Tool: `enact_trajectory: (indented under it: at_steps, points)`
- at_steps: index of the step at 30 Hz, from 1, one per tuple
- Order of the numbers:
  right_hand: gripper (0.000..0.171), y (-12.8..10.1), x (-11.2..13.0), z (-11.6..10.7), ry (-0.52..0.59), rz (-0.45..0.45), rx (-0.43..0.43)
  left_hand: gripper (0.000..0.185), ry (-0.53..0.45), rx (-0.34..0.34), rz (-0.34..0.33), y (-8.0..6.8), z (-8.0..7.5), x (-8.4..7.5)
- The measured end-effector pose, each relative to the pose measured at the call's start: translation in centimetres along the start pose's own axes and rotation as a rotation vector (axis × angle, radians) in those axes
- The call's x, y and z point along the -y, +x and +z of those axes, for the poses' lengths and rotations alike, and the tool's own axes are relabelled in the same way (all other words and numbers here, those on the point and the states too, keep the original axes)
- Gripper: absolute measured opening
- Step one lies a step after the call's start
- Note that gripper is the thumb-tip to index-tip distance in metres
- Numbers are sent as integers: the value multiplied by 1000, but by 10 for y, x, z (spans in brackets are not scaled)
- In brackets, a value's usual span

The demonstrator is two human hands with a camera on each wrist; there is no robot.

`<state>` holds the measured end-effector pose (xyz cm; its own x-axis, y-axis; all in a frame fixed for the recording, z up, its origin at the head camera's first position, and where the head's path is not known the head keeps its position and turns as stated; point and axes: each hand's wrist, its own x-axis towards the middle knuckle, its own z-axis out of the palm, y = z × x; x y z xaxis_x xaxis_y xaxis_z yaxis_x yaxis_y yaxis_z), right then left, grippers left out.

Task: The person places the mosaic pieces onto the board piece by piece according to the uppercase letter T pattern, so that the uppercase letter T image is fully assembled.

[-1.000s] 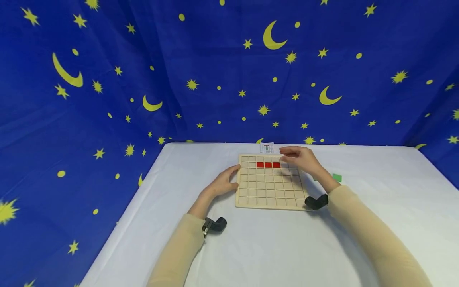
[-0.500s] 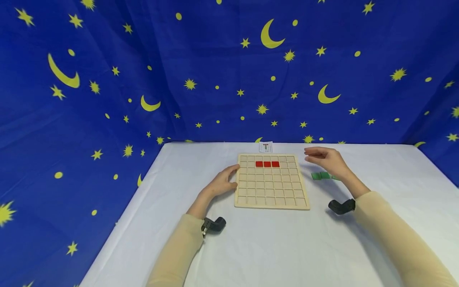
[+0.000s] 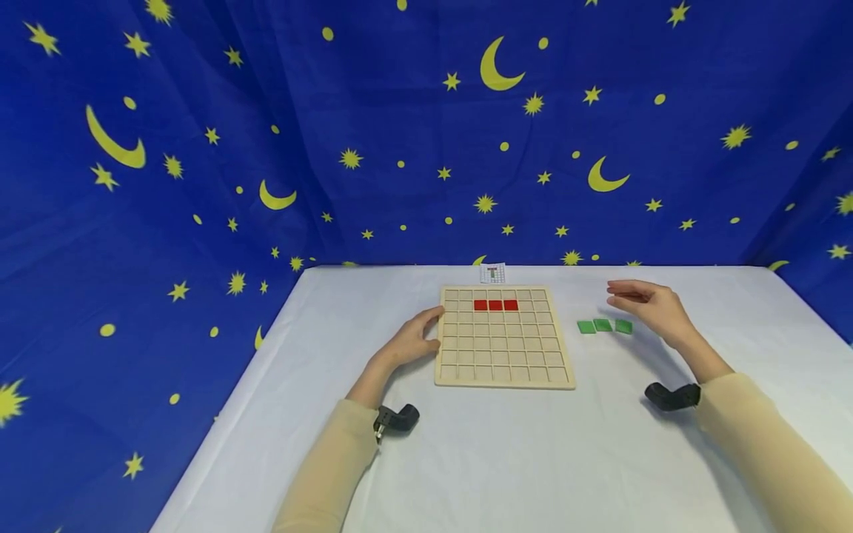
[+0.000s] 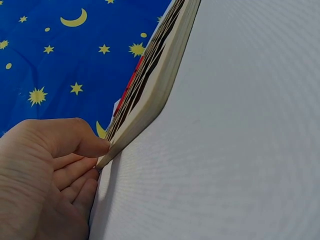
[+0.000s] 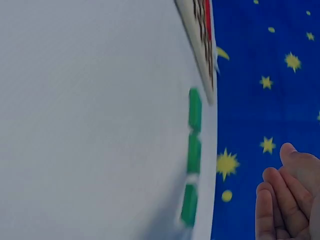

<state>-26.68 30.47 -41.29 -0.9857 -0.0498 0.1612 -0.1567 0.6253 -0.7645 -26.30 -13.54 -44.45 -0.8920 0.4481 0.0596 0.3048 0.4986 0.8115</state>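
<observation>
Green tiles (image 3: 604, 326) lie on the surface just below my released right grip (image 3: 649, 307), untouched. My left grip (image 3: 413, 342) pinches the wooden grid board (image 3: 503, 366) edge, thumb on top.

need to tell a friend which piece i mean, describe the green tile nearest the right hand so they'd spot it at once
Start at the wooden grid board on the white table. To its right three green tiles lie in a row. The one meant is the end tile farthest from the board, just below the right hand.
</observation>
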Motion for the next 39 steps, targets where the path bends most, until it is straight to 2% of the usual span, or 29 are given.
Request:
enact_trajectory:
  at_steps: [4,13,23,31,39]
  points:
    - [56,-11,-8,-10,-23,9,-24,73,-4,-4,1,-1,0,0]
    - [54,-22,-28,-15,27,7,-62,73,12,3,14,0,-1,1]
    - [58,-31,-43,-6,-85,31,-58,73,25,7,31,1,-1,3]
    - [47,-34,-49,4,-197,-66,-128,73,23,5,20,0,0,1]
    - [39,-34,-51,7,-235,-127,-135,74,-5,1,16,1,0,1]
